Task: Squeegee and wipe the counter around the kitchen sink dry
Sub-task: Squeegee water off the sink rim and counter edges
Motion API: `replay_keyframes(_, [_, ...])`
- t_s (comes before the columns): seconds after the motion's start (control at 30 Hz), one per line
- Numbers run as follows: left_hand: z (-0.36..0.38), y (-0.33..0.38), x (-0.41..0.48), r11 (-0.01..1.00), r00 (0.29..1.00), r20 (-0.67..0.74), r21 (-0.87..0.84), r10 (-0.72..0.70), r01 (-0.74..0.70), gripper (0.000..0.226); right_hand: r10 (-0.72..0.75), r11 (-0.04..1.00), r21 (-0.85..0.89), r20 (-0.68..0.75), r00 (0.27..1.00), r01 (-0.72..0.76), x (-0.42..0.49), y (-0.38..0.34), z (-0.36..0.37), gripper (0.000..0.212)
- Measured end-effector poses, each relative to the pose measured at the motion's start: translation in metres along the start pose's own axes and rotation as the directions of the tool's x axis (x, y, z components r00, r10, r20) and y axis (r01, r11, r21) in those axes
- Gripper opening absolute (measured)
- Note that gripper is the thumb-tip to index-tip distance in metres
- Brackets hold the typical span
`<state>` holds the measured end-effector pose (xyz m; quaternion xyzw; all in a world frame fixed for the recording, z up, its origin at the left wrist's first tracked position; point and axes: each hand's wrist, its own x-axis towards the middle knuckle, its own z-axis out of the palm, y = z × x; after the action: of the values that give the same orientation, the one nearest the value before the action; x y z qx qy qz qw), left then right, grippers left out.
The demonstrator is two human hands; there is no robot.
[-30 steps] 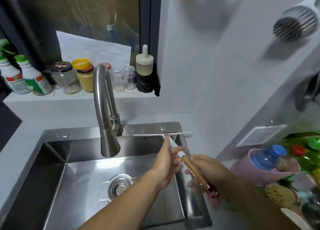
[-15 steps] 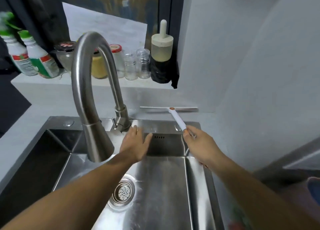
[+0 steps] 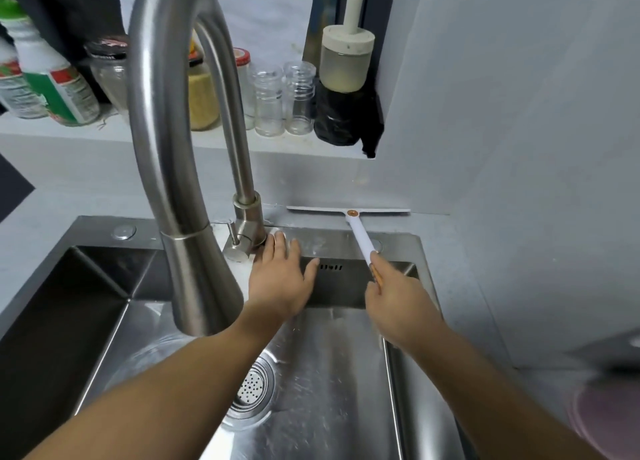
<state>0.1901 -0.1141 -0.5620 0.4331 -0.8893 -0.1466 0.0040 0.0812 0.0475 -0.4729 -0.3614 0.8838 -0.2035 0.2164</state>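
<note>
Gripping squeegee (image 3: 360, 237); bottle labels (image 3: 65, 90) unreadable.

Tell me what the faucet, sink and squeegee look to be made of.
The faucet looks like brushed stainless steel: dull grey sheen, soft highlights. The sink likewise: fine grain, blurred reflections in the basin. The squeegee has a smooth white handle, likely plastic, a coppery stud at the head, and a thin pale blade, perhaps rubber or silicone; the look leaves that open.

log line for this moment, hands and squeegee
step: squeegeeing counter | right hand: grips squeegee handle, blade at counter's back edge | left hand: fingers straight, on sink rim by faucet
</note>
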Motion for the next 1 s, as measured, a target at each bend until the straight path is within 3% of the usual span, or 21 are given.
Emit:
replay_keyframes(0.23, [0.004, 0.001, 0.0, 0.997, 1.0, -0.02, 0.079, 0.014, -0.013, 0.077, 0.037, 0.994, -0.097, -0.032, 0.999, -0.039, 0.006, -0.01, 0.015, 0.055])
replay_keyframes(0.37, [0.0, -0.001, -0.003, 0.999, 0.999, -0.043, -0.031, 0.011, -0.012, 0.079, 0.003, 0.997, -0.081, -0.007, 1.0, -0.003, -0.001, 0.005, 0.012, 0.053])
replay_keyframes(0.63, [-0.002, -0.008, -0.019, 0.981, 0.997, -0.073, -0.189, 0.036, -0.049, 0.077, -0.035, 0.976, -0.212, 0.087, 0.996, 0.052, -0.07, 0.031, -0.033, 0.054])
replay_keyframes(0.77, [-0.01, -0.014, -0.028, 0.993, 0.997, -0.081, -0.114, 0.011, -0.02, 0.066, -0.098, 0.985, -0.141, 0.045, 0.994, 0.104, -0.058, 0.015, -0.038, 0.049])
replay_keyframes(0.87, [-0.019, -0.014, -0.036, 0.979, 0.995, -0.088, -0.201, -0.036, 0.018, 0.078, -0.09, 0.995, -0.041, -0.018, 0.996, 0.089, -0.019, -0.009, -0.015, 0.047])
replay_keyframes(1.0, [-0.017, -0.017, -0.04, 0.969, 0.991, -0.121, -0.247, -0.05, 0.019, 0.065, -0.077, 0.991, -0.105, 0.053, 0.996, 0.083, -0.001, -0.029, 0.012, 0.051])
